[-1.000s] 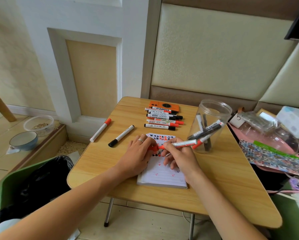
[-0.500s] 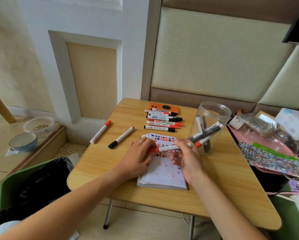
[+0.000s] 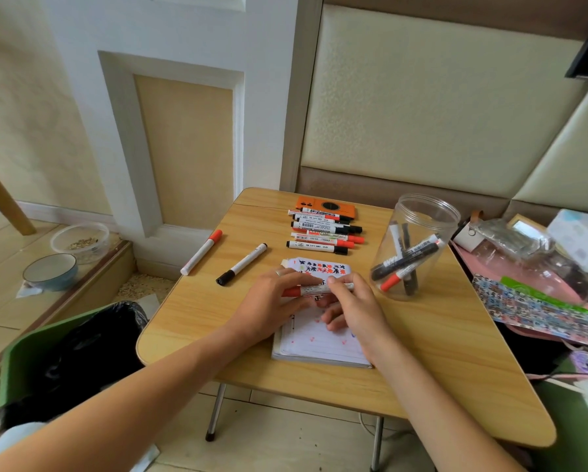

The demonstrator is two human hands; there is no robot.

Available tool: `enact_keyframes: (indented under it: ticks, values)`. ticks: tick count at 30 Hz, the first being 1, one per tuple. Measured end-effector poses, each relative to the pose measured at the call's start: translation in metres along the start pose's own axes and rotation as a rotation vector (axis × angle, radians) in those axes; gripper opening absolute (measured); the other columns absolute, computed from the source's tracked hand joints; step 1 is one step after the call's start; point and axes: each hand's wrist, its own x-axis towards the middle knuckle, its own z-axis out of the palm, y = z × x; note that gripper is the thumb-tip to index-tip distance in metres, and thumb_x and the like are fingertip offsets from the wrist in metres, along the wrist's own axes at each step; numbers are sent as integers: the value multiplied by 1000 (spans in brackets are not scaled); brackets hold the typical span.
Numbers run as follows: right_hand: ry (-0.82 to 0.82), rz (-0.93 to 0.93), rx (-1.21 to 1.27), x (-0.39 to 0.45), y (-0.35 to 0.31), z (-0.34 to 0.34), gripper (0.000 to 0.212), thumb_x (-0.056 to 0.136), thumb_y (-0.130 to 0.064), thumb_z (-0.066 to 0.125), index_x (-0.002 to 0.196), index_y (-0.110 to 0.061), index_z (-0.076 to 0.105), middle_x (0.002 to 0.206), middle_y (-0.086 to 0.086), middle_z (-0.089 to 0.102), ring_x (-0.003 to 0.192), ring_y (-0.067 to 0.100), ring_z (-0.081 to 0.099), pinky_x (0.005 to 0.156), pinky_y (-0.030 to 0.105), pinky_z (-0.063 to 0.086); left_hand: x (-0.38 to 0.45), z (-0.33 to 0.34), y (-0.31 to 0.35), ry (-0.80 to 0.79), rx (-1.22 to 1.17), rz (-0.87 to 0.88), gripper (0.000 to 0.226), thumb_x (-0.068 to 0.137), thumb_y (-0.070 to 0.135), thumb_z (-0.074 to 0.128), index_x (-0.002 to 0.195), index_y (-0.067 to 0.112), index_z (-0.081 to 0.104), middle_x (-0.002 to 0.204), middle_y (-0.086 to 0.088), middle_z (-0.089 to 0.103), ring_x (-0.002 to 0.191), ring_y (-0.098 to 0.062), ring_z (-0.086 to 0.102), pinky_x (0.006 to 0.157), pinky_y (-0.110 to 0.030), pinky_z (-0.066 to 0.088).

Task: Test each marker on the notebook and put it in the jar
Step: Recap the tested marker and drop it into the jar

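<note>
You had the wooden folding table (image 3: 439, 362) against a padded cream wall panel (image 3: 439, 107). Left of the table: white column with inset beige panel (image 3: 183, 148), green bin with black liner (image 3: 64, 362), tan tiled floor (image 3: 285, 447). Soft daylight.

Printed labels on markers, none sharp enough to read

The row of markers (image 3: 323, 233) on the counter (image 3: 439, 352) carries small printed labels, all too blurred to make out; the notebook (image 3: 319, 342) shows red and black scribbles, not words; white lettering on a black marker in the jar (image 3: 418, 247) is illegible.
</note>
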Motion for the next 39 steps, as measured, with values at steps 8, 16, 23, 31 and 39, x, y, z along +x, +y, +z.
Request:
enact_keyframes:
  ticks: [8, 16, 23, 31, 39]
  values:
    - [20, -6, -51, -1, 0, 5, 24, 103, -36, 58, 107, -13, 52, 73, 7, 68, 55, 19, 66, 46, 30, 49, -1, -3, 4, 35, -94, -30, 24, 92, 23, 74, 115, 16, 73, 107, 11, 74, 97, -2, 69, 87, -19, 55]
    - [19, 18, -52, -1, 0, 4, 28, 103, -38, 59, 101, -11, 54, 69, 9, 68, 54, 23, 63, 46, 30, 47, -1, -3, 2, 13, -94, -17, 20, 93, 22, 72, 112, 15, 71, 102, 9, 73, 93, -7, 69, 84, -28, 57]
    - [56, -70, 77, -3, -24, 1, 16, 104, -19, 58, 112, -6, 52, 92, 21, 76, 67, 24, 75, 52, 30, 55, 3, 2, -6, -42, -28, -55, 33, 92, 24, 71, 123, 22, 58, 115, 10, 66, 106, -4, 62, 93, -31, 53]
    - [773, -1023, -497, -6, -113, -54, 6, 101, -6, 55, 103, 0, 56, 93, 5, 65, 72, 8, 54, 71, 10, 39, 4, 9, -16, -92, 201, -180, 50, 83, 58, 49, 126, 33, 47, 134, 8, 44, 130, -14, 36, 112, -42, 33]
    - [707, -681, -921, 34, -127, -95, 10, 94, -5, 51, 104, -7, 54, 99, 16, 62, 78, 26, 50, 64, 29, 30, 4, 13, -11, -195, 316, -179, 50, 83, 54, 43, 127, 32, 50, 138, 7, 43, 133, -14, 32, 114, -39, 27]
